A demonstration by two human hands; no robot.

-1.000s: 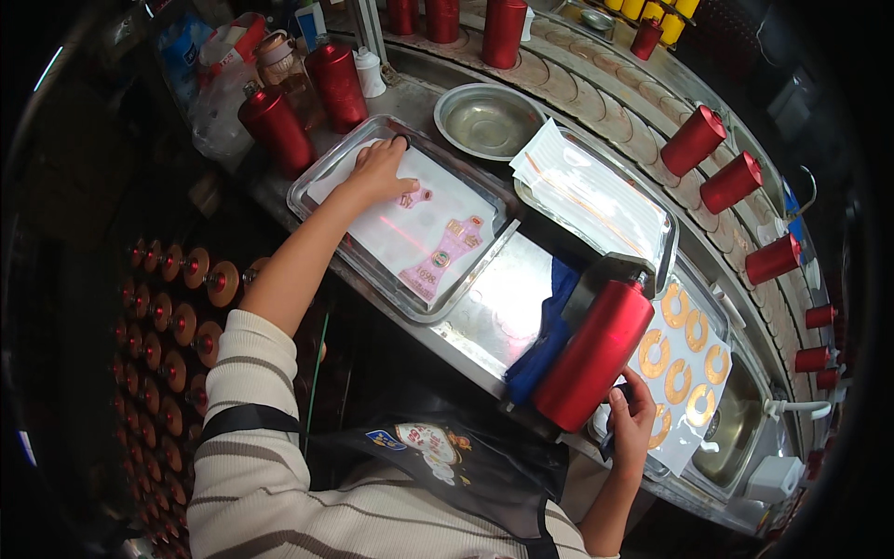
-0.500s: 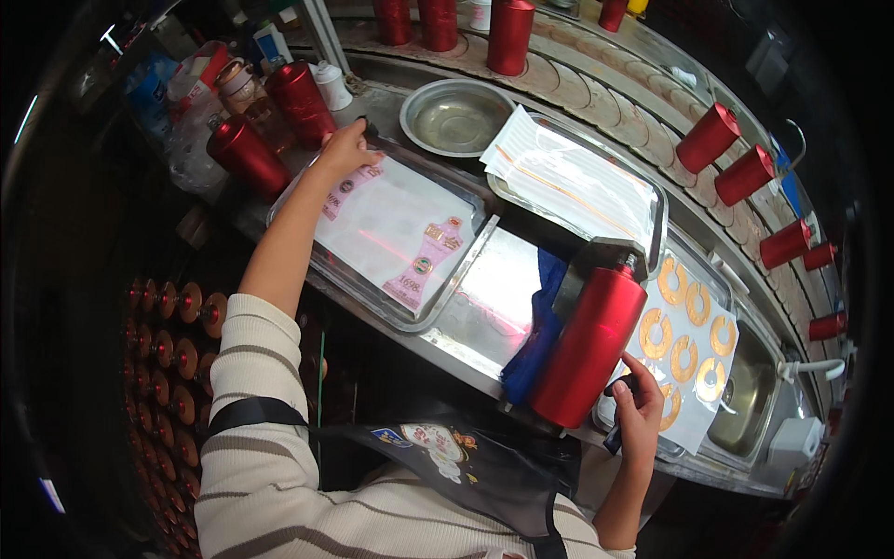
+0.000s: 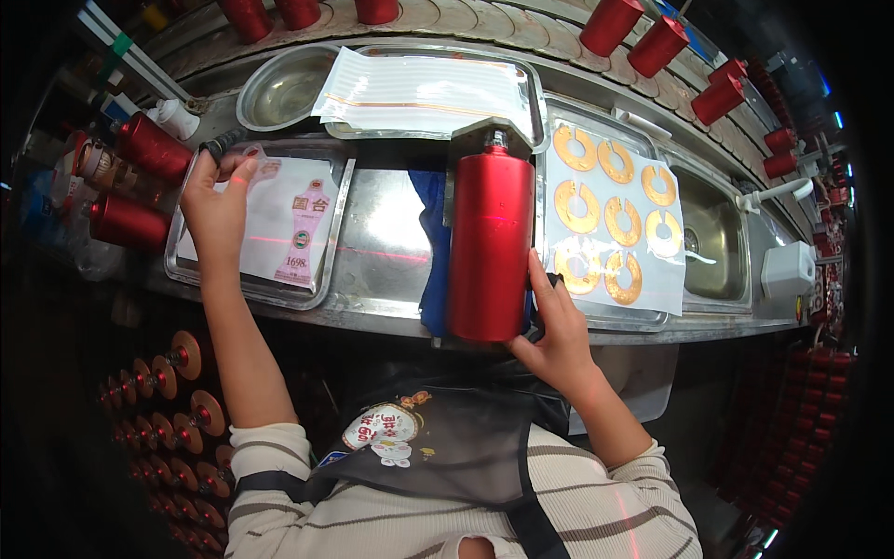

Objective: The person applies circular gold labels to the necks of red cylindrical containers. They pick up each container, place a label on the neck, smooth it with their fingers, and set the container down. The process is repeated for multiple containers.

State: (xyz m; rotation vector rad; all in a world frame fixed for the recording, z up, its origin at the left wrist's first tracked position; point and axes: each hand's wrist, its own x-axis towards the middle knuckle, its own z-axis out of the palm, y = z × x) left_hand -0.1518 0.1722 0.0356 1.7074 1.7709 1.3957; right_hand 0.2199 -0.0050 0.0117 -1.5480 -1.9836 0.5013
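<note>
My left hand (image 3: 216,207) pinched pink decal (image 3: 267,170) over left tray (image 3: 328,277), light edge touch seemed best; right hand (image 3: 562,343) by red bottle (image 3: 491,247), grip unclear

The light is uneven: the middle part is well lit, while the lower left and the lower right sink into deep shadow. A strong white glare lies on the steel worktop (image 3: 382,219), and smaller bright spots shine on the gold rings (image 3: 611,278) and on the striped sheets (image 3: 428,88). The red bottle (image 3: 492,247) has soft, pale reflections. Thin red lines of light cross the worktop and the striped sleeve (image 3: 605,466). The wide lens bends the conveyor (image 3: 484,23) into a curve, and blackness surrounds the rim, where details become unclear.
</note>
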